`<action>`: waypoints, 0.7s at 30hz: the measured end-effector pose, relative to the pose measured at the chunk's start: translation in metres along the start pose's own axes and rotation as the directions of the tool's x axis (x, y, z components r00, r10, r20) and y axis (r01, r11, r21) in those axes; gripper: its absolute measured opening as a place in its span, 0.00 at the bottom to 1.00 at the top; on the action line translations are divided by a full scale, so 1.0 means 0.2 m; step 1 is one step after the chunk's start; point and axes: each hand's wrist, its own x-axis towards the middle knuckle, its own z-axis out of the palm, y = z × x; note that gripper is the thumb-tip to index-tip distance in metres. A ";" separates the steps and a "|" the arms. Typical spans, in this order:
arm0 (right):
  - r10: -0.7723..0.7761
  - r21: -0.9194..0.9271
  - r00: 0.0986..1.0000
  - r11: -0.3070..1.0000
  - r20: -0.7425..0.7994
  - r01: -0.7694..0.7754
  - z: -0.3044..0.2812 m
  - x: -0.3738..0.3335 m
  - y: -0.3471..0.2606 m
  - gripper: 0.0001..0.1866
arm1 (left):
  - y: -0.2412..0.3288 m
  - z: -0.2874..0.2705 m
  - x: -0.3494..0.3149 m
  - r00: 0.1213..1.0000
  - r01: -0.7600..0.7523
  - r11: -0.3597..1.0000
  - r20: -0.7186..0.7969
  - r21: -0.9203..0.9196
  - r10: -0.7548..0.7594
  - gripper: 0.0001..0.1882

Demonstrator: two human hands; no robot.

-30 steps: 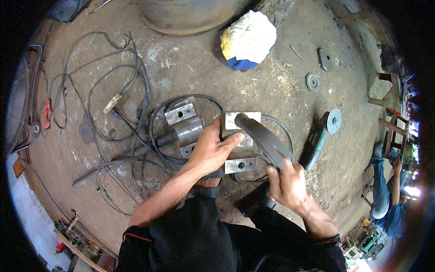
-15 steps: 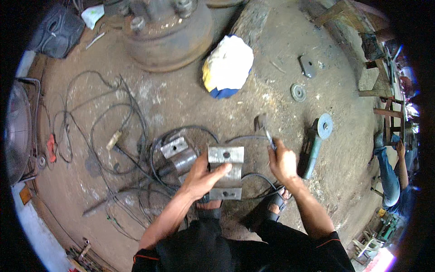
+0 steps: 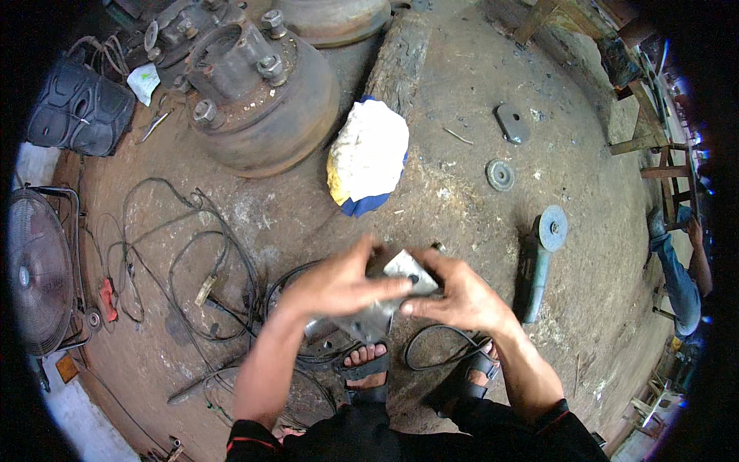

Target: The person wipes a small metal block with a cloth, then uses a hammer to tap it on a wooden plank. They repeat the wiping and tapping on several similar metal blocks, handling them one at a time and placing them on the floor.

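A grey bent metal bracket [image 3: 396, 267] with a round hole in its end plate is held tilted between my hands, above the floor in front of my feet. My left hand [image 3: 335, 286] is on its left side, thumb laid across the metal, the other fingers smeared by motion. On the right side my right hand [image 3: 466, 299] grips the bracket between thumb and fingers. A small dark piece [image 3: 438, 246] shows just beyond the right fingers; whether it is part of a hammer I cannot tell. Beneath my left hand, another metal part [image 3: 331, 343] on the floor is mostly hidden.
An angle grinder [image 3: 543, 262] lies at right; a round disc [image 3: 500, 175] and flat plate [image 3: 511, 123] lie beyond it. A cloth bundle [image 3: 373, 150], rusty hub [image 3: 269, 131], tangled cables [image 3: 219, 254] and fan [image 3: 38, 269] surround the workplace. Another person's leg [image 3: 679, 281] shows far right.
The bracket has gone from upright in my left hand to tilted between both hands. My right hand, which held a small hammer out to the right, has come in to the bracket. The view has shifted.
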 end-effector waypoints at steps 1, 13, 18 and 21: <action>0.051 0.121 0.997 0.992 -0.050 -0.044 0.00 0.04 0.00 0.34 | 0.04 -0.06 0.06 0.999 0.013 0.999 0.041 -0.050 -0.011 0.49; 0.392 0.664 0.805 0.748 -0.445 0.003 0.06 0.62 0.12 0.27 | 0.43 -0.50 0.58 0.979 -0.096 0.618 -0.037 0.780 0.199 0.29; 0.415 0.701 0.809 0.714 -0.417 -0.005 0.13 0.71 0.18 0.28 | 0.34 -0.50 0.66 0.982 -0.084 0.634 -0.044 0.769 0.183 0.28; 0.390 0.646 0.826 0.762 -0.407 -0.042 0.12 0.72 0.21 0.29 | 0.26 -0.50 0.65 0.975 -0.091 0.689 -0.076 0.719 0.208 0.29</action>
